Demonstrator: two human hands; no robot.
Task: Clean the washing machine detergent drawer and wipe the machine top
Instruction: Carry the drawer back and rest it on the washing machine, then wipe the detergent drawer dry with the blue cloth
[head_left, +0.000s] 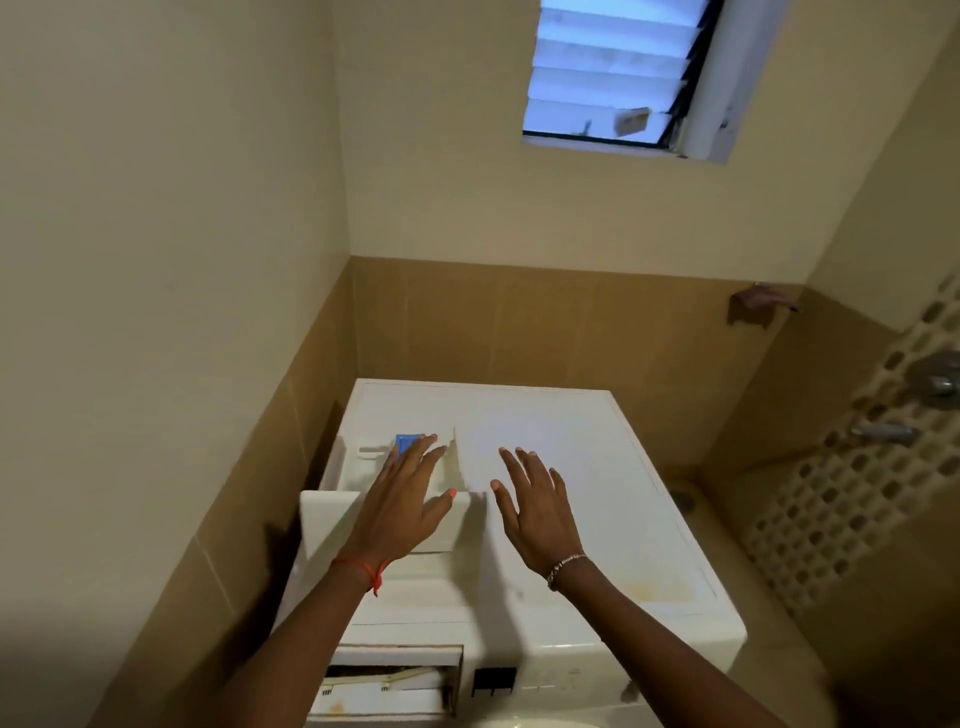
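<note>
My left hand (410, 499) is spread wide over the drawer (328, 519); my right hand (535, 506) is wide above the machine top (597, 441).

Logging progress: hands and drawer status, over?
Both hands open: left hand over white plastic detergent drawer, right hand over white machine top. Drawer out, lying on top. Nothing blocking.

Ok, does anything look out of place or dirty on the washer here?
The drawer is out of its slot and lies on the left of the machine top. The open slot shows brownish grime along its upper edge. A yellowish stain marks the top near its front right corner.
</note>
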